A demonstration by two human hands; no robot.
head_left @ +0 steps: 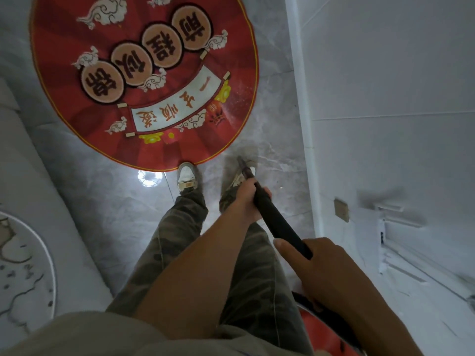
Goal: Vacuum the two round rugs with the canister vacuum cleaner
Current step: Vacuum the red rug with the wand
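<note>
A round red rug (144, 80) with cloud patterns, characters and a white scroll lies on the grey floor ahead of my feet. My left hand (248, 199) grips the black vacuum wand (275, 219) low down, near my right shoe. My right hand (318, 268) holds the wand's upper end. The wand's tip points at the floor just right of the rug's near edge; its nozzle is hidden. A red shape (331, 335), either the canister or another rug, shows under my right arm.
A white wall (385, 98) with a baseboard runs along the right, with a small brass plate (341, 210) and white trim low on it. A pale sofa edge (30, 191) and a marbled round tabletop (23, 268) stand at left. My shoes (187, 176) touch the rug's rim.
</note>
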